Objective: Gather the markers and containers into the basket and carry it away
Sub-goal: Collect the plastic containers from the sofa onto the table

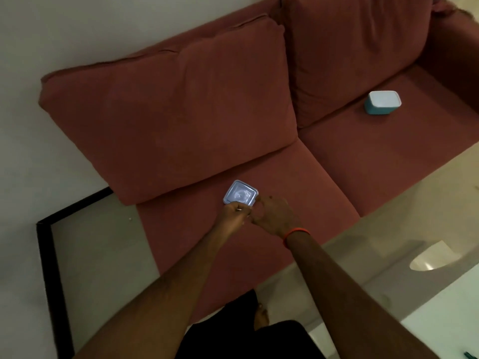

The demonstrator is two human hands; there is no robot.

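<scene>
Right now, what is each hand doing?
Left hand: closed on the near edge of the clear square container.
Right hand: fingers curled at the same container; grip cannot be told.

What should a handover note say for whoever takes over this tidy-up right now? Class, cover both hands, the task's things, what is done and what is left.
Left hand and right hand: both at the near edge of the clear square container on the sofa seat; a firm grasp cannot be confirmed.
Teal container with white lid: lies alone on the right seat cushion.
Basket: not in view. A green marker tip may show at the bottom right corner.
Done: nothing visibly gathered.
Left: collect both containers and the markers, fill the basket, carry it away.
</scene>
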